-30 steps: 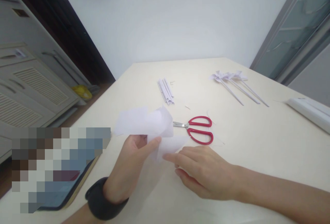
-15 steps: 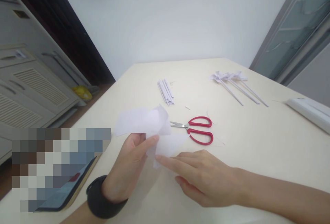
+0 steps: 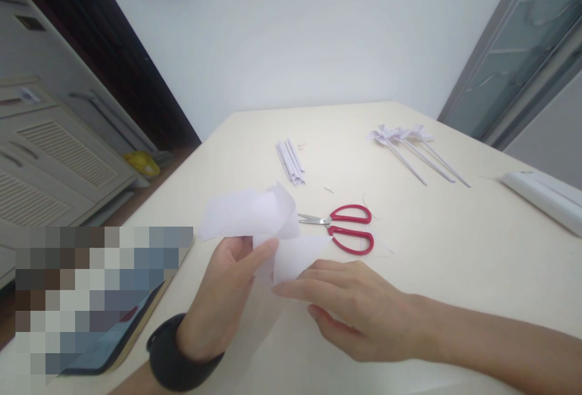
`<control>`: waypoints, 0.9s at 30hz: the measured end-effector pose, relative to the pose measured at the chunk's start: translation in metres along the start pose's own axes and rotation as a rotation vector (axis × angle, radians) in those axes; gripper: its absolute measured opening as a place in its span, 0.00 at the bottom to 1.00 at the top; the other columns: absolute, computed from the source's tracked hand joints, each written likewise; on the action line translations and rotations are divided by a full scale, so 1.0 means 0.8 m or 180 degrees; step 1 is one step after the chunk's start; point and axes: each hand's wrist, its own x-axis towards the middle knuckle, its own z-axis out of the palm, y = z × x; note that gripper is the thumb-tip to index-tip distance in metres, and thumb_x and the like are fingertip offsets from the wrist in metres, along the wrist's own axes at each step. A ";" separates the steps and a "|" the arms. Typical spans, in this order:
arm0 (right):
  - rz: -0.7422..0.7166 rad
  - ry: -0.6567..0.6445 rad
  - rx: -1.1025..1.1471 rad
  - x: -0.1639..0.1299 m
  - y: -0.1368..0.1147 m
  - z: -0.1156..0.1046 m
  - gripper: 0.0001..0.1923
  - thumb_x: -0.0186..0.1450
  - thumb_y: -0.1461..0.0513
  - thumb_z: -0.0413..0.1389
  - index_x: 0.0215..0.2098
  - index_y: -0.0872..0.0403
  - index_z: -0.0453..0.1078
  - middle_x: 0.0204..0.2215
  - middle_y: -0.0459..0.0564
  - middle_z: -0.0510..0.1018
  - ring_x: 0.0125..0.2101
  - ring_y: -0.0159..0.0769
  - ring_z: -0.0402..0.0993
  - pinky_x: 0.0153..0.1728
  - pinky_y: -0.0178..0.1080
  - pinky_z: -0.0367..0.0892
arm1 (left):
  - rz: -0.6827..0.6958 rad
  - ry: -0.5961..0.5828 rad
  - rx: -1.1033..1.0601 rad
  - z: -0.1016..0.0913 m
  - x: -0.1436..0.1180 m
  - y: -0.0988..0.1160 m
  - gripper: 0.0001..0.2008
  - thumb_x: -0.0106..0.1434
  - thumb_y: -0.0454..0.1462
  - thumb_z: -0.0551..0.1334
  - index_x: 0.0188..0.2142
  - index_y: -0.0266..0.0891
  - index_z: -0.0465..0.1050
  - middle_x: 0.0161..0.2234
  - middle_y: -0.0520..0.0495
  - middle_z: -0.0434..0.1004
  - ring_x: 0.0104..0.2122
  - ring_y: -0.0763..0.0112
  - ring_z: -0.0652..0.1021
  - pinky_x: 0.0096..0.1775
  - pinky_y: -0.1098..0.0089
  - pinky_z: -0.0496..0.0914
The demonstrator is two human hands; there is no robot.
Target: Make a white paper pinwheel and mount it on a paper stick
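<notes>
A piece of white paper (image 3: 240, 210) with loose, partly curled flaps is held above the table, and my left hand (image 3: 234, 286) pinches it near its middle, the thumb lying on top. My right hand (image 3: 350, 304) reaches in from the right; its index fingertip touches the lower edge of a paper flap (image 3: 295, 255), while the thumb stands apart below. Just beyond the paper lie scissors (image 3: 350, 229) with red handles, their blades pointing left and slightly parted. What my left fingers do beneath the paper is hidden.
Several rolled paper sticks (image 3: 290, 162) lie farther back on the table (image 3: 436, 237). Three paper pinwheels (image 3: 402, 140) on sticks rest at the back right. A long white object (image 3: 545, 201) lies at the right edge. A phone or tablet (image 3: 109, 334), partly blurred, stands at the left.
My right index finger has moved slightly down along the paper's lower edge, covering the tip that hung there. My left hand keeps its hold, and the view has shifted a little.
</notes>
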 end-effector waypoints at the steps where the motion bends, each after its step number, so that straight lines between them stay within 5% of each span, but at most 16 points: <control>1: 0.0004 0.0017 0.0040 0.000 0.000 0.000 0.24 0.58 0.72 0.46 0.53 0.59 0.59 0.44 0.51 0.70 0.42 0.31 0.64 0.44 0.32 0.59 | 0.0011 -0.0002 0.0013 0.000 0.000 0.000 0.19 0.60 0.35 0.59 0.51 0.45 0.65 0.51 0.51 0.70 0.50 0.63 0.69 0.46 0.69 0.67; 9: 0.0059 0.0020 0.0214 -0.001 -0.002 -0.001 0.24 0.58 0.72 0.46 0.53 0.59 0.59 0.46 0.51 0.69 0.44 0.31 0.63 0.46 0.32 0.59 | -0.0068 0.0036 0.0263 -0.002 0.000 0.000 0.15 0.60 0.37 0.59 0.47 0.42 0.67 0.44 0.47 0.74 0.42 0.60 0.74 0.35 0.68 0.69; 21: 0.0416 0.0000 0.0372 -0.001 -0.007 -0.001 0.31 0.59 0.70 0.47 0.60 0.53 0.47 0.43 0.52 0.71 0.40 0.34 0.66 0.39 0.36 0.64 | 0.0025 0.0018 0.0296 -0.001 0.000 0.000 0.17 0.60 0.36 0.59 0.50 0.44 0.65 0.46 0.48 0.74 0.44 0.61 0.74 0.37 0.68 0.68; 27: 0.0367 -0.0194 0.0397 -0.001 -0.006 0.000 0.30 0.60 0.69 0.46 0.61 0.54 0.47 0.47 0.53 0.69 0.44 0.35 0.65 0.45 0.38 0.62 | 0.0104 0.0096 0.0187 0.001 0.000 -0.002 0.21 0.59 0.36 0.60 0.53 0.44 0.63 0.50 0.48 0.71 0.47 0.61 0.72 0.43 0.68 0.67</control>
